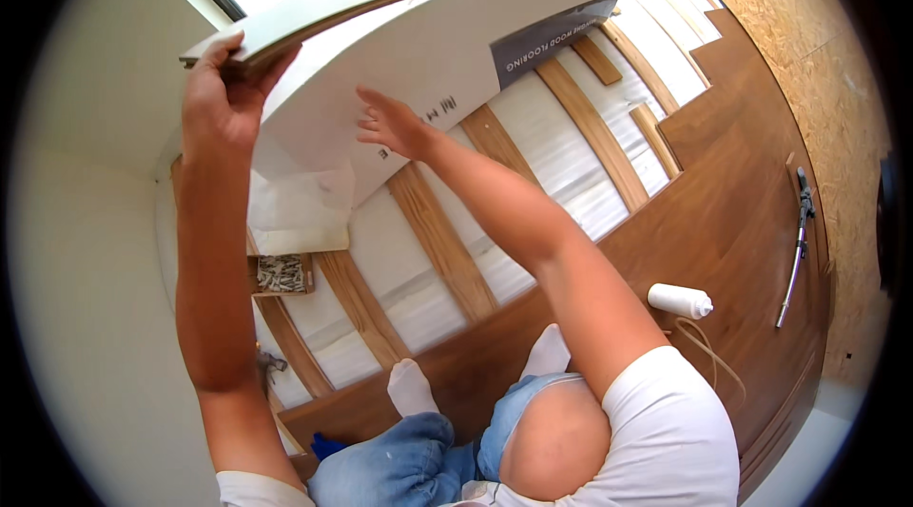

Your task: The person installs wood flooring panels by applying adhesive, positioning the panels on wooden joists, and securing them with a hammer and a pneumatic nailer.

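Observation:
My left hand [233, 88] grips the end of a long, pale-edged plank [342, 8], raised at the upper left near the window. A long white cardboard carton [409, 50] with a grey printed panel lies beneath the plank. My right hand [390, 122] is open in front of the carton's white side, its fingers apart; I cannot tell if they touch it. Crumpled white packaging [295, 207] hangs at the carton's near end.
Wooden battens [437, 241] cross white underlay beside dark installed planks [713, 203]. Around me are a box of fasteners [281, 274], a hammer [271, 364], a white bottle [678, 300] with a cord and a metal bar tool [797, 241]. Chipboard [780, 50] runs along the right.

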Available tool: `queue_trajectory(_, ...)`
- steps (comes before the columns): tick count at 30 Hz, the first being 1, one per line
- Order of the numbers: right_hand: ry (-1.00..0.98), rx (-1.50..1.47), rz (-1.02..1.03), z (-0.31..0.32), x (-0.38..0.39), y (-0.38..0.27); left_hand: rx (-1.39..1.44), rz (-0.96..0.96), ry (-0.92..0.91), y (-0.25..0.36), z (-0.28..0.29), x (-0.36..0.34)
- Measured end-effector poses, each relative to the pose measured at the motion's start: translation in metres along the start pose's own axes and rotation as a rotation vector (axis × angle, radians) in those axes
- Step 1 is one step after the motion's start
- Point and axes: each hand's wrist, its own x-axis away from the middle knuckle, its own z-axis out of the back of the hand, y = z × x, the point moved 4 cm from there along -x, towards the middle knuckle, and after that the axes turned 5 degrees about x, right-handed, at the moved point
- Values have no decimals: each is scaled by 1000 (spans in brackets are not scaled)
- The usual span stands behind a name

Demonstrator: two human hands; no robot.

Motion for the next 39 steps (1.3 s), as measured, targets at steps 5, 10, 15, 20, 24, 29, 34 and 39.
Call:
queue_trajectory(5,97,-191,53,35,72,-45,-125,-91,111,-22,25,81)
queue_trajectory(10,249,-397,70,77,76,-76,-374,-92,60,-84,31,190)
queue_trajectory(15,316,-391,-114,80,61,-54,-541,-140,-101,-107,59,246)
queue_trajectory(20,155,-449,-7,29,81,-29,-957,-497,-451,-104,110,296)
queue_trajectory(24,-173,-548,215,22,106,-10,-333,340,-465,-125,182,323)
queue_trajectory(29,-656,-495,341,70,116,-65,-1064,-261,-724,-167,182,312)
queue_trajectory(34,-249,-83,579,70,195,-147,-1565,-276,-630,-210,251,286)
queue_trajectory(39,-148,92,526,72,228,-171,-1875,-414,-586,-220,305,196)
